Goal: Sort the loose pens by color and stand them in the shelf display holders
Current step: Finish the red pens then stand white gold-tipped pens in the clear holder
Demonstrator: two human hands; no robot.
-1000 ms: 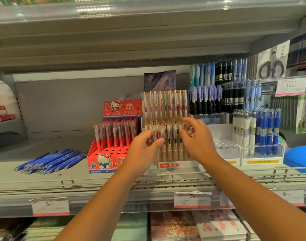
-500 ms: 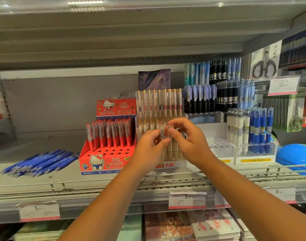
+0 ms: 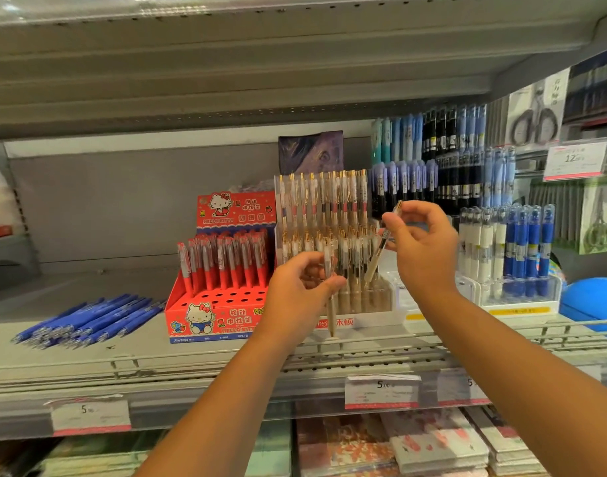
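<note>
Left hand [image 3: 297,287] raised before the clear holder [image 3: 364,318], fingers curled round an upright beige pen [image 3: 330,304]. Right hand [image 3: 422,246] above the holder's right end, pinching a tilted beige pen [image 3: 376,259].

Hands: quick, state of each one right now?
Left hand: holds the upright pen.
Right hand: pinches the tilted pen.

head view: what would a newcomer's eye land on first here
The two hands in the middle draw the eye first: the left hand grips a beige pen upright, and the right hand pinches a second pen, tilted, in front of the clear holder of gold-clipped pens. Next come the bright red pen box just left of them and the loose blue pens lying flat at far left.
</note>
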